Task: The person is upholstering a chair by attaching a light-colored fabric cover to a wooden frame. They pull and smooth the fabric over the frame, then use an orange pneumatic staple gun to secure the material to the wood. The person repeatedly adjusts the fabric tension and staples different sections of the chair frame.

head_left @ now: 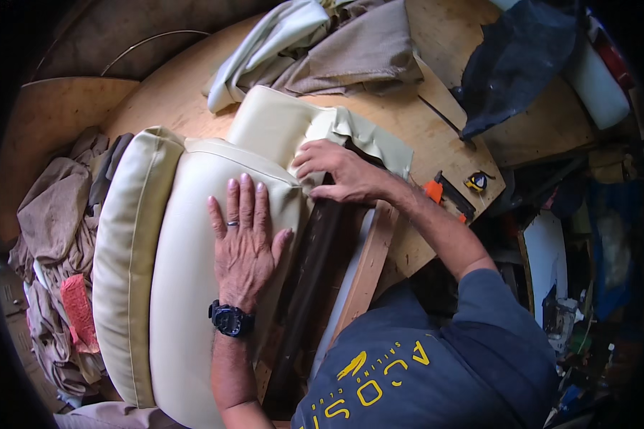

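Note:
A piece of furniture with a smooth cream cover lies across the wooden table, its frame side toward me. My left hand rests flat on the cover, fingers stretched out, a ring and a dark wristwatch on it. At the crease where the wide cream part meets a smaller cream block, my right hand has its fingers bent, with the cover's corner between fingers and thumb. Part of that grip is hidden in the fold. Beside the hand a loose cream flap hangs over the dark inside.
A bare wooden rail runs along the near side of the furniture. An orange-and-black tool and a tape measure lie on the table at right. Brown cloth is heaped at left, more fabric at the back.

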Motion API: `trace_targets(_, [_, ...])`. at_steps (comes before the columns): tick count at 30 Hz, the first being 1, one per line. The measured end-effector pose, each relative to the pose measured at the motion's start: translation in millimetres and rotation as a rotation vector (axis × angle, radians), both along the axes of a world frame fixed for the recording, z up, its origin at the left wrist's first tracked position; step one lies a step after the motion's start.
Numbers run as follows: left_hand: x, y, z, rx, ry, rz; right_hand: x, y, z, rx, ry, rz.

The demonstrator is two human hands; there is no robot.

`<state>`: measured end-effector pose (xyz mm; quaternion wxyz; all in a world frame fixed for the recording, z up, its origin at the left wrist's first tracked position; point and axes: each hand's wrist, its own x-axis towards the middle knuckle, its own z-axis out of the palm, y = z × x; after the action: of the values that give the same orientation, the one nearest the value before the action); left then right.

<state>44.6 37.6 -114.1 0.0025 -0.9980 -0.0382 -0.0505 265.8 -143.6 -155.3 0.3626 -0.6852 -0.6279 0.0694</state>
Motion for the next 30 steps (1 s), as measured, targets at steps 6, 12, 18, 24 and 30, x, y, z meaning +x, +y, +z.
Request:
trace_targets(6, [6,-6,2,-0.01,0.033,-0.037,19,28,2,-0.208,0.075,0.119])
trace_targets(12, [13,-13,1,-0.026,0.091,-0.104,30,64,-2,-0.266,-0.188,0.125])
trace_targets(18, [5,-6,8,0.011,0.14,-0.073,44,60,84,-0.417,0.231,0.09])
trace_targets(24, [19,-21,5,0.023,0.149,-0.12,-29,58,-11,-0.223,-0.136,-0.215])
trace_targets(30, [11,-20,3,0.016,0.042,-0.088,-44,-101,-11,0.384,0.043,-0.742])
